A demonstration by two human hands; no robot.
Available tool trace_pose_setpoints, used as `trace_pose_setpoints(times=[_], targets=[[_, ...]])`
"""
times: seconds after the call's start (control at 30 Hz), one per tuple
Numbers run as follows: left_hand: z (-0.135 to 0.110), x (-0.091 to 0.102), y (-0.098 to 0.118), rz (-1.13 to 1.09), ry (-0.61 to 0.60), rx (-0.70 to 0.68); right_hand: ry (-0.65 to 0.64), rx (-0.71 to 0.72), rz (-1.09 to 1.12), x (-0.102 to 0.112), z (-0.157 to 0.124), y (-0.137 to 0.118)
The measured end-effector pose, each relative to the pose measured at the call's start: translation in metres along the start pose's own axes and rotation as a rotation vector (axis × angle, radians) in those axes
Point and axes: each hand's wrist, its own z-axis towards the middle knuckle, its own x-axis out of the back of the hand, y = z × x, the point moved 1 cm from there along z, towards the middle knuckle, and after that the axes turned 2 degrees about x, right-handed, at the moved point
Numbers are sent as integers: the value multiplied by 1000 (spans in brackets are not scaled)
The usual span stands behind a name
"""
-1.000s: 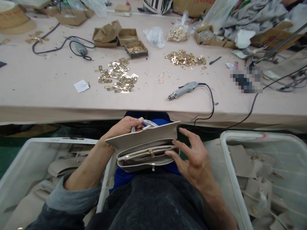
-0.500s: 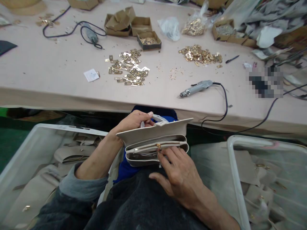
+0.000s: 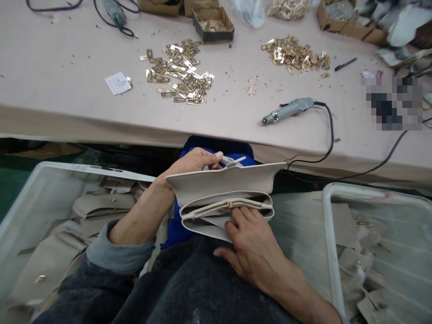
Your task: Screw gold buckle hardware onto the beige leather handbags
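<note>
Beige flap handbag [image 3: 222, 182] lies between a worker's two bare hands, above the lap and just on the near side of the worktable [image 3: 232, 110], its flap raised on the far side and its mouth gaping upward. The left hand [image 3: 199, 160] is at the far side, behind the flap, fingers curled about the wrapped handle [image 3: 229, 160] with the thumb on top. The right hand [image 3: 248, 238], half open, reaches in from the near right, fingers dipping into the mouth beside the gold zip pull [image 3: 230, 204]; the thumb sticks out to the left, apart from the bag. Whether those hidden fingertips grip anything cannot be told. With the bag's long axis running left to right, the hands face each other across its narrow width, the right one nearer the opening.

Bins flank the worker: the left bin [image 3: 36, 177] holds similar bags, the right bin [image 3: 326, 220] more beige pieces with gold fittings. Farther out on the table, a corded electric screwdriver [image 3: 290, 109] lies to the right, beyond it a heap of gold fittings [image 3: 295, 54]; slotted gold plates [image 3: 184, 74] spread to the left.
</note>
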Motion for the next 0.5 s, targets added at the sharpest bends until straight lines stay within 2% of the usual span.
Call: trace_pose_setpoints(times=[0.17,0.3,0.4,0.5], targets=[[6,5,-7,22,26,-13,1,24,38,-4,6,0],[9,8,-11,17,16,-28,105,77,169,-6,7,4],[9,9,-13,-18,3,-53,345,54,371,-4,5,10],[9,8,-14,-34,7,-45,616,-56,392,-5,5,13]])
